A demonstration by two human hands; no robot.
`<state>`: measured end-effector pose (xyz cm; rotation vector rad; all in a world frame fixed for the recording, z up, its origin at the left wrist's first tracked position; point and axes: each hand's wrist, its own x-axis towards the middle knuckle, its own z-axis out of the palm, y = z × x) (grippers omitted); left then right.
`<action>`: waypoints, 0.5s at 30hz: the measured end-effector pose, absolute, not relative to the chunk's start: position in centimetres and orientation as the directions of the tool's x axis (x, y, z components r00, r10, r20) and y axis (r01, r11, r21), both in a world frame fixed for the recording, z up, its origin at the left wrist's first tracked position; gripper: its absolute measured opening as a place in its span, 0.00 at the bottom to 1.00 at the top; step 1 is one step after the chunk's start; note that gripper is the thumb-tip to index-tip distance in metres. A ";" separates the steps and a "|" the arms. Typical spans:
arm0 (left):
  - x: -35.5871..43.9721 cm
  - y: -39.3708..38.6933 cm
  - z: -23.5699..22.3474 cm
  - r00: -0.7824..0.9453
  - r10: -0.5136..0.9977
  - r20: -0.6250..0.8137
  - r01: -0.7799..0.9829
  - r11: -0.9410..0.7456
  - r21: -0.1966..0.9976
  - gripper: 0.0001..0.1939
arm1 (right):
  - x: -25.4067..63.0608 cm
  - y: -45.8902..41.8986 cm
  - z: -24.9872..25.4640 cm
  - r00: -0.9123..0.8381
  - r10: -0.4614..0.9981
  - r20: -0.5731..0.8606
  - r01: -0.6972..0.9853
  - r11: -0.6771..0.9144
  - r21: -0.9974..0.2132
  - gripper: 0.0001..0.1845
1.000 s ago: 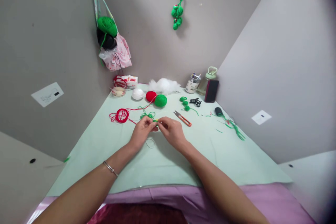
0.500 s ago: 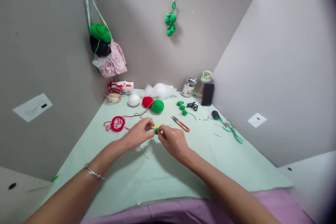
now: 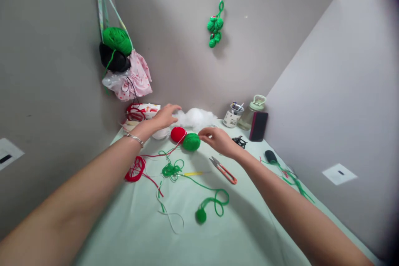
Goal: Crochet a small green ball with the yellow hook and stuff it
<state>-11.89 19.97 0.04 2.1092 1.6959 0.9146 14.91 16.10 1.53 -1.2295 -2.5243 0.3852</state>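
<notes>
My left hand (image 3: 166, 117) reaches over the white yarn ball (image 3: 161, 134), fingers spread and open, beside the white stuffing fluff (image 3: 196, 119). My right hand (image 3: 216, 139) hovers at the right of the green yarn ball (image 3: 191, 142), its thumb and fingers drawn together. Whatever those fingers may hold is too small to make out. Against the green ball rests a red yarn ball (image 3: 178, 134). Closer to me lie a yellow-handled crochet hook (image 3: 193, 173), a tangle of green yarn (image 3: 171, 169) and a small green crocheted ball (image 3: 201, 215) with a curling strand.
Orange-handled thread snips (image 3: 224, 170) lie right of the hook. Red yarn (image 3: 135, 169) is coiled at left. A pen cup (image 3: 233, 116), a bottle (image 3: 248, 116) and a phone (image 3: 258, 126) stand at the back right. Green crocheted pieces (image 3: 215, 31) hang on the wall.
Both hands have let go of the small green piece and the hook, which now lie on the table. They have moved forward to the back, and the view has shifted.
</notes>
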 end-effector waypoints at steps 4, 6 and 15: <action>-10.1 24.0 -1.2 0.133 0.952 0.276 0.769 -0.275 0.578 0.21 | 11.7 21.7 0.3 -0.522 0.820 0.236 0.732 0.572 -0.370 0.12; -9.8 25.2 -2.1 0.140 0.961 0.238 0.750 -0.260 0.608 0.21 | 10.1 23.9 -0.6 -0.489 0.831 0.267 0.745 0.557 -0.369 0.15; -12.2 27.4 -3.5 -0.070 0.984 0.163 0.487 -0.109 0.867 0.21 | 5.5 29.3 -4.5 -0.521 0.845 0.121 0.697 0.503 -0.512 0.21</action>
